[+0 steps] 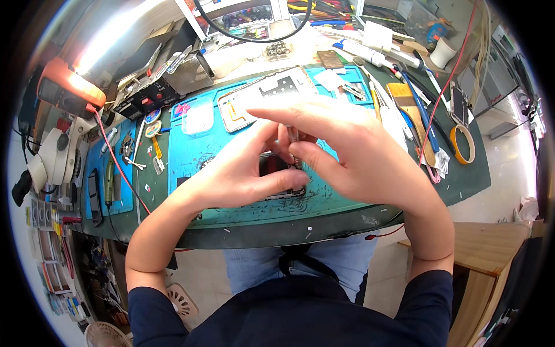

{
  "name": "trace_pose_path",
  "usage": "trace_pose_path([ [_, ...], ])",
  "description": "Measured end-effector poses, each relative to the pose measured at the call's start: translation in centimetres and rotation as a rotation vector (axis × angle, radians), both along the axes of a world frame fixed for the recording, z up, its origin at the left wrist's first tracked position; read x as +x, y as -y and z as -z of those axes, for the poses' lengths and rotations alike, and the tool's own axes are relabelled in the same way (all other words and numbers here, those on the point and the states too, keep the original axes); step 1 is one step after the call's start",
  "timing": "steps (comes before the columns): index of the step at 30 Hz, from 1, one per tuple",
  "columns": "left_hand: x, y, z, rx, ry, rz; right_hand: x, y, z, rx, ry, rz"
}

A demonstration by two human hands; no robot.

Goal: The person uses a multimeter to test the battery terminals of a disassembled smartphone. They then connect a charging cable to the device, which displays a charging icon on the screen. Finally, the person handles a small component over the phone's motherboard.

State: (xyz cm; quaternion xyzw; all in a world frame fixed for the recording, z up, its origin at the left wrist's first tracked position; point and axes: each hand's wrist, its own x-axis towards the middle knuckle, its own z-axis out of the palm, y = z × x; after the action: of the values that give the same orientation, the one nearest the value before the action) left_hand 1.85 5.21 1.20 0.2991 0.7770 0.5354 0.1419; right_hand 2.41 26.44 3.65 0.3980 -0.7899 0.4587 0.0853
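Note:
An opened phone (273, 164), dark inside, lies low on the blue work mat (243, 215), mostly hidden by my hands. My left hand (240, 165) curves round it, with the thumb along its near side and the fingers at the far side. Above it, my right hand (347, 147) grips a slim metal screwdriver (293, 134) upright between thumb and fingers. Its index finger stretches leftward over the top. The screwdriver's lower end is near my left thumb, and its tip cannot be made out. Just beyond my hands rests a white-edged phone or tablet housing (231, 113).
To the left stand an orange multimeter (69, 89), a black-and-silver bench unit (165, 87) and a clear tray (198, 117). Brushes (404, 95), pens and a yellow tape roll (462, 144) crowd the right. A red cable (448, 87) hangs on that side.

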Motion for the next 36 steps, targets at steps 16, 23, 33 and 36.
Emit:
trace_pose_path([
  [16,-0.9,0.7,-0.9,-0.323,-0.33,0.004,-0.5,0.5,-0.5,-0.143,-0.215,0.128],
  [23,-4.3,2.9,1.1,-0.404,-0.576,-0.345,0.3,1.0,-0.3,-0.105,-0.097,-0.013],
  [33,-5.2,2.9,2.0,-0.473,-0.745,-0.329,0.3,1.0,0.3,-0.085,-0.042,-0.036],
  [36,-5.1,2.8,1.8,-0.472,-0.741,-0.29,0.4,1.2,0.6,-0.063,-0.061,-0.026],
])
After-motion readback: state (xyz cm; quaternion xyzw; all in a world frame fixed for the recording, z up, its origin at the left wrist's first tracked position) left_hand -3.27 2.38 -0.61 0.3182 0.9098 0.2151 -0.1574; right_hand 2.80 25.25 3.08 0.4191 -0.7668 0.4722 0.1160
